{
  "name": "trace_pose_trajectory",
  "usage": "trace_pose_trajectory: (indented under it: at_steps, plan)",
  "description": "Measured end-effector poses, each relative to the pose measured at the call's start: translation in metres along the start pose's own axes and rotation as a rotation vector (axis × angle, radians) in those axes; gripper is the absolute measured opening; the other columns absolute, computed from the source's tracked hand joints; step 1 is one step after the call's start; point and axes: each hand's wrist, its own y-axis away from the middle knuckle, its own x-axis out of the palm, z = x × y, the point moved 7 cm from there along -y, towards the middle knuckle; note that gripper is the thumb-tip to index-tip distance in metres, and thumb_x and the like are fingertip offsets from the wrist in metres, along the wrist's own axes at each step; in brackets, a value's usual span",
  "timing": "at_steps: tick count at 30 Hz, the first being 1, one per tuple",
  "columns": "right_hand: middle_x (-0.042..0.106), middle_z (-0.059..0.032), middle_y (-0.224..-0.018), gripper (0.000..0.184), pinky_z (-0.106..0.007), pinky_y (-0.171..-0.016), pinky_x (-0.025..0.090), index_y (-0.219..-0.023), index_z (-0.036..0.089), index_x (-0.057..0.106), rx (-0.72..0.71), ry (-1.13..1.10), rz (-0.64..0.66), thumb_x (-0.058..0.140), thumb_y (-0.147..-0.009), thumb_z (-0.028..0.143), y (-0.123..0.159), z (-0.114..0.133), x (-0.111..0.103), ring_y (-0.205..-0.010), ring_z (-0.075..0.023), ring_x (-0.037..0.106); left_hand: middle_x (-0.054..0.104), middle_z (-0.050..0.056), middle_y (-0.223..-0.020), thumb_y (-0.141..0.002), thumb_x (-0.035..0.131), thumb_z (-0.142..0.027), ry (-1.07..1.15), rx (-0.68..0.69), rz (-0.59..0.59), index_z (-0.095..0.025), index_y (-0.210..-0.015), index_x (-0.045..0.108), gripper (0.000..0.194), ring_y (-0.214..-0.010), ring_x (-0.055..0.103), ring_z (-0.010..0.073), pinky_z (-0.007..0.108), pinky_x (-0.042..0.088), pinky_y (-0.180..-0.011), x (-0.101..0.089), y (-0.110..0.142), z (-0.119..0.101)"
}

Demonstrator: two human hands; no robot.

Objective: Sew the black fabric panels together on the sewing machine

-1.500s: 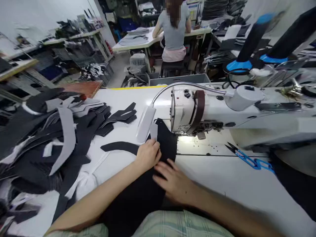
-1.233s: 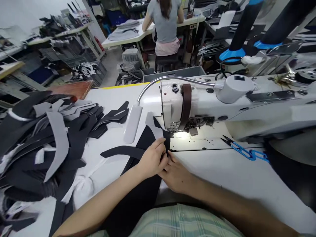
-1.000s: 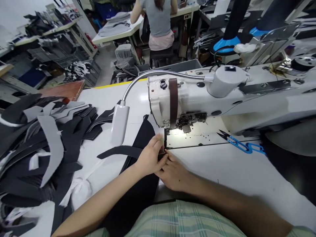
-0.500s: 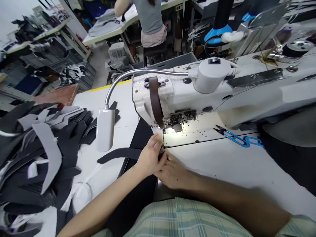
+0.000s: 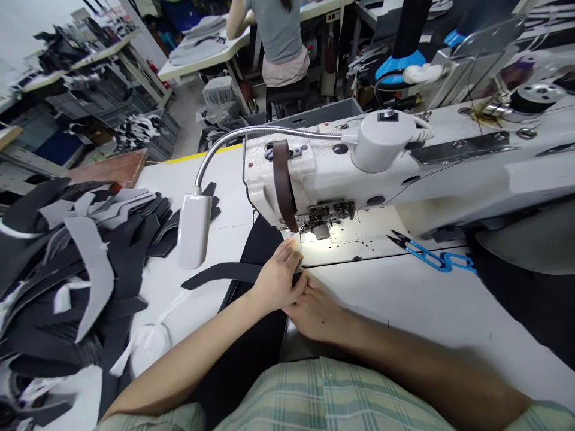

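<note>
Both hands meet just in front of the needle area of a white sewing machine point(image 5: 314, 173). My left hand point(image 5: 279, 276) is closed, its fingertips pinching the edge of a black fabric piece point(image 5: 260, 239) close to the presser foot. My right hand point(image 5: 309, 308) touches it from below and to the right, fingers curled on the same edge; the exact grip is partly hidden. A curved dark strip point(image 5: 224, 272) sticks out leftward from under my left hand, lying across the black fabric. The fabric runs down toward my lap.
Blue thread snips point(image 5: 433, 254) lie right of the needle plate. A gooseneck lamp point(image 5: 196, 230) hangs over the table's left part. Piled dark and grey cut pieces point(image 5: 103, 257) cover the far left, beside a white ribbon roll point(image 5: 150, 347). A person point(image 5: 283, 42) works at a table behind.
The camera view has shifted slightly. Both hands stay at nearly the same spot by the presser foot, with the fabric and strip barely moved.
</note>
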Motion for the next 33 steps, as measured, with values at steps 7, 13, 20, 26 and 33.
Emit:
trace_pose_trajectory:
  at_steps: [7,13,20,26,33]
  plan:
    - [0.069,-0.0097,-0.088,0.029,-0.042,-0.087,0.038,-0.104,0.016,0.065,0.005,-0.015,0.065,0.046,-0.083,0.011,0.0,0.002,0.002,-0.085,-0.0244,0.057,0.06,0.02,-0.112,-0.076,0.048,-0.018,0.01,-0.012,0.032,-0.013,-0.094,0.054,0.019,-0.122,0.05,0.0318,0.052,0.041,-0.107,0.001,0.001,0.002]
    - [0.068,-0.0132,-0.1,0.034,-0.045,-0.092,0.04,-0.11,0.014,0.063,0.015,0.013,0.085,0.046,-0.082,0.01,0.002,0.001,0.004,-0.094,-0.0259,0.057,0.06,0.019,-0.115,-0.075,0.049,-0.017,0.035,-0.052,0.039,-0.014,-0.094,0.055,0.02,-0.124,0.049,0.0307,0.05,0.042,-0.107,0.0,-0.001,0.005]
    - [0.065,-0.0188,-0.106,0.04,-0.046,-0.097,0.041,-0.121,0.008,0.057,0.048,0.084,0.178,0.046,-0.082,0.012,0.007,0.01,0.01,-0.107,-0.0292,0.057,0.064,0.017,-0.107,-0.074,0.049,-0.015,0.036,-0.038,0.018,-0.014,-0.088,0.056,0.016,-0.119,0.053,0.029,0.047,0.044,-0.106,-0.003,0.004,0.002]
    - [0.059,-0.0226,-0.118,0.045,-0.047,-0.104,0.038,-0.126,0.005,0.053,0.08,0.165,0.135,0.046,-0.082,0.013,0.003,0.007,-0.001,-0.117,-0.0336,0.053,0.066,0.018,-0.102,-0.074,0.049,-0.01,-0.046,-0.075,0.062,-0.013,-0.079,0.058,0.011,-0.115,0.055,0.03,0.041,0.053,-0.094,0.002,-0.007,0.008]
    - [0.052,-0.0273,-0.129,0.05,-0.05,-0.107,0.034,-0.131,0.002,0.048,0.098,0.12,0.15,0.046,-0.081,0.008,0.005,0.003,0.001,-0.126,-0.034,0.045,0.065,0.012,-0.11,-0.083,0.055,-0.028,0.016,-0.205,0.107,-0.017,-0.094,0.062,0.016,-0.106,0.061,0.0254,0.037,0.054,-0.088,-0.025,-0.005,0.025]
